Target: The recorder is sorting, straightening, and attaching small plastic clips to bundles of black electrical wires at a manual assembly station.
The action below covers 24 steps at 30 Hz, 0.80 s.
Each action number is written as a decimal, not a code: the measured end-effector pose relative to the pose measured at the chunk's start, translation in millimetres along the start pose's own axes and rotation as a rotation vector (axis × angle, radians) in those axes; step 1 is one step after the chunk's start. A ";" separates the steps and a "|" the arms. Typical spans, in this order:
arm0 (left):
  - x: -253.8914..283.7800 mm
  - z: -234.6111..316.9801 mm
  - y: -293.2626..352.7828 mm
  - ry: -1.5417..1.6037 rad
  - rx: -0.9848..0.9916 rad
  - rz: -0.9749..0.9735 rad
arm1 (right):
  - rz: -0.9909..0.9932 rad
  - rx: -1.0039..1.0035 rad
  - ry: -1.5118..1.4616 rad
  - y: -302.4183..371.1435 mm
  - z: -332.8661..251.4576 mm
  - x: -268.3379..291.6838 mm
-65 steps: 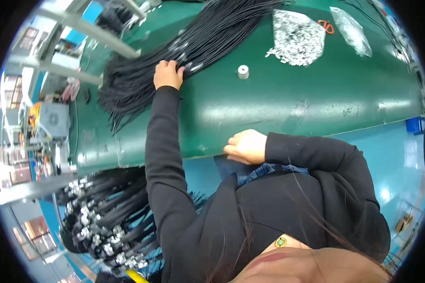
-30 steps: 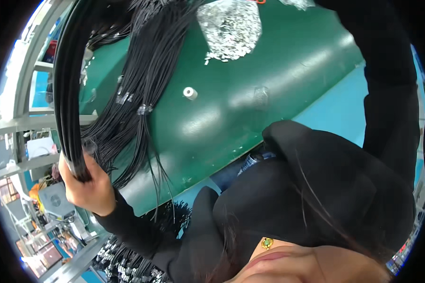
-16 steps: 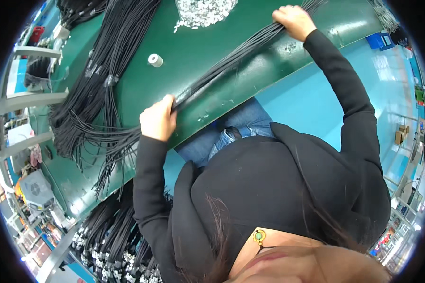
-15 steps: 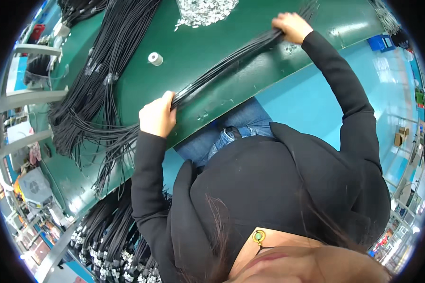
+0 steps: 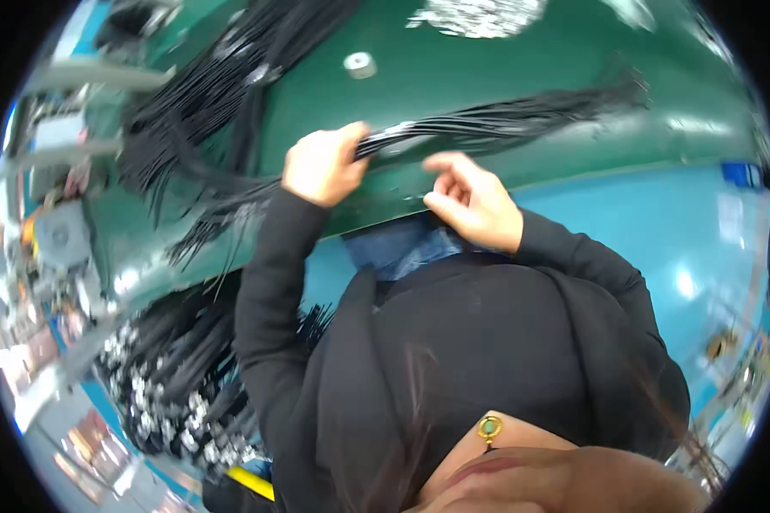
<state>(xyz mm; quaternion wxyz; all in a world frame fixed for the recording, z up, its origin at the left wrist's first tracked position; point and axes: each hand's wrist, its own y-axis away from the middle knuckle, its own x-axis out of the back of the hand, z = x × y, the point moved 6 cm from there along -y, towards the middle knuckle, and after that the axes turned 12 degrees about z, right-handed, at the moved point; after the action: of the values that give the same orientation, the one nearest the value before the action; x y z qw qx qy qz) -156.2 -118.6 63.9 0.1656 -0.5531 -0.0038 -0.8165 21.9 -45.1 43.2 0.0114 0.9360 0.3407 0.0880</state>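
Note:
My left hand point(image 5: 323, 162) is wrapped round a bundle of thin black cables point(image 5: 505, 118) above the green table. The bundle's long end stretches to the right across the tabletop and fans out at its tip. On the other side of my left hand the cables run toward the table's front edge at the left. My right hand point(image 5: 475, 197) is off the bundle, just below it and near the table edge, its fingers apart and loosely curled with nothing in them. Motion blurs the picture somewhat.
A thick pile of black cables point(image 5: 210, 98) lies on the green table point(image 5: 402, 85) at the left. Beyond my hands are a small white spool point(image 5: 360, 65) and a heap of small whitish pieces point(image 5: 483, 15). More cables with whitish ends point(image 5: 171, 385) hang below the table at lower left.
My right hand has let go of the bundle's right part and come back toward my body. My left hand still grips the cables. The whole view has shifted and turned a little.

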 end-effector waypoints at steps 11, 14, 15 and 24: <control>14.0 14.7 20.2 0.126 0.023 -0.171 | -0.370 -0.226 -0.750 -42.5 74.6 -67.8; 12.6 17.8 24.1 0.355 0.207 -0.408 | -0.208 -0.085 -0.740 -55.3 73.5 -71.6; 6.2 14.3 22.4 0.472 0.301 -0.442 | -0.222 -0.080 -0.746 -55.1 69.8 -74.9; -14.7 16.3 17.5 0.772 0.274 -0.345 | -0.311 -0.260 -0.473 -35.3 67.1 -58.5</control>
<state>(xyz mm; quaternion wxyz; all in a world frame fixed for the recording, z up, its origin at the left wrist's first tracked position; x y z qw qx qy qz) -131.8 -128.2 53.8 0.0879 -0.1717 -0.1423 -0.9708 -32.9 -52.8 -34.8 0.2232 0.8579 0.4535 -0.0923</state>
